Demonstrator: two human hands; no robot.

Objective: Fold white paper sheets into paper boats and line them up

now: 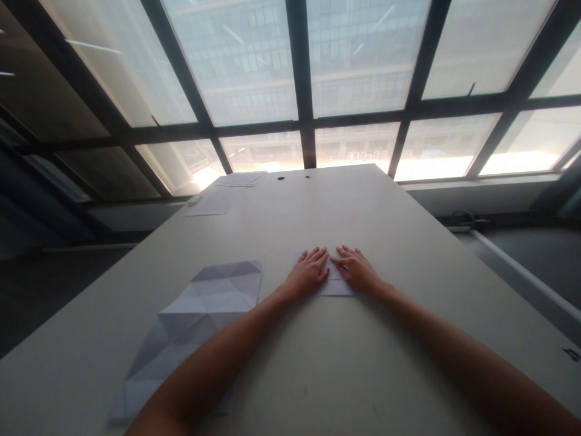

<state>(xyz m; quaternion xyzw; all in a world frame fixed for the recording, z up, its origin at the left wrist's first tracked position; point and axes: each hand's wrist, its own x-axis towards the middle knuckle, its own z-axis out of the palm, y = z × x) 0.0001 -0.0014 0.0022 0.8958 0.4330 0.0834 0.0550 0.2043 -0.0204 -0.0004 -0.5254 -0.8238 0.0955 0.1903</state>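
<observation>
and here's the small folded paper (336,289), lying flat beneath both hands, its near edge peeking out just this side of them, a straight line running across it between the two! left grip (307,270) palm down on its left part, fingers spread and released, nothing clenched; right grip (357,269) pressing on its right side, fingers stretched out, pinching nothing either. just a narrow gap between the fingertips of the two.

how will it handle? very light, i'd judge, thin and bendy, stiffer wherever it's doubled, though the number of layers can't be told from here. probably a touch slippery on that smooth counter (327,218), and quick to crease or tear if it's tugged. best hold: one grip flat to pin it, the other taking that near edge lightly between thumb and finger, well clear of the line across the middle.

moving outward! left of the left grip and nearer the body, a big creased sheet (218,297), ridged all over, partly hidden behind the left forearm; likely springy along those folds. far beyond and left of the left grip, flat papers (209,204). past both grips, the windows (354,54), bright and wide!
</observation>
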